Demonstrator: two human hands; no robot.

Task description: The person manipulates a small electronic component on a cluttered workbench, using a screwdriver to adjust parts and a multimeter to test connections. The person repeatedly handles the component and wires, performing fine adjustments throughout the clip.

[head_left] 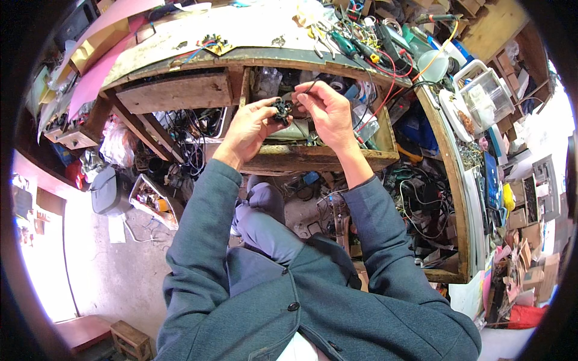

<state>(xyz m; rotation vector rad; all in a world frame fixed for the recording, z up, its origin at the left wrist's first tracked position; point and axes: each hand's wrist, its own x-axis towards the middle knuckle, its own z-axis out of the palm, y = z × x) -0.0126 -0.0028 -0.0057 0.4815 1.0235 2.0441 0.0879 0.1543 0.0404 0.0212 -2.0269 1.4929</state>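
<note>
My left hand (249,127) is closed round a small black part (282,112) with an uneven, many-edged shape, held up between thumb and fingers. What kind of part it is cannot be made out. Close to its right, my right hand (331,113) has thumb and fingers pinched together. Something thin and dark shows at those fingertips, too small to name. Both hands are above a pulled-out wooden drawer (325,161), which holds bags, cables and loose bits.
Ahead stands a worn workbench (259,27) bearing a small wired component (214,44). Pliers, test leads and a green-handled tool (343,43) crowd its right side, near a clear plastic container (478,96). Tangled cables lie beneath. A dark bin (109,191) and a box of odds (155,201) stand left.
</note>
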